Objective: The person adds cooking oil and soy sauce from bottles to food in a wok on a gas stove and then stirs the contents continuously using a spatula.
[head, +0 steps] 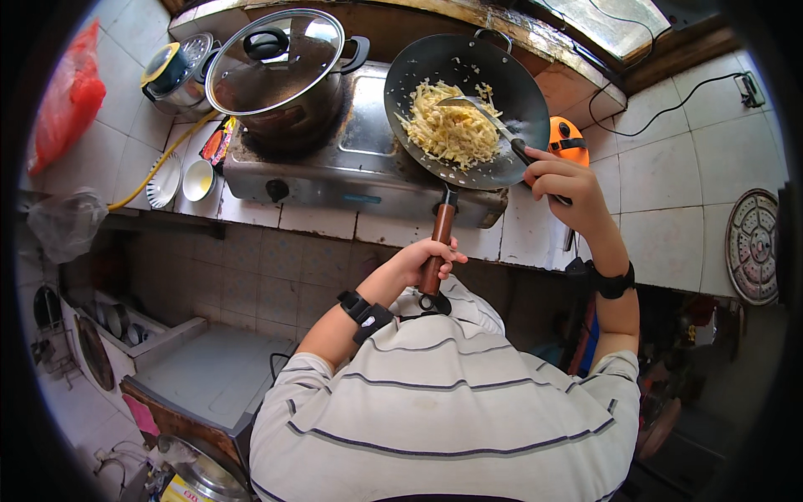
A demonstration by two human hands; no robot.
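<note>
My left hand [430,258] is wrapped around the brown handle [444,219] of a dark wok [401,75], which sits on the right side of a gas stove. In my right hand [564,185] is the black handle of a metal spatula [495,122]. The spatula's blade rests among pale yellow shredded food [448,132] heaped in the wok, and its underside is hidden. Small bits of the food cling to the wok's far wall and near rim.
A large lidded pot [295,119] stands on the left of the steel gas stove [370,116]. Left of it are two small bowls [199,180], a seasoning packet [219,139] and a yellow hose [135,194]. An orange container [569,141] stands right of the wok, by the tiled wall [659,169].
</note>
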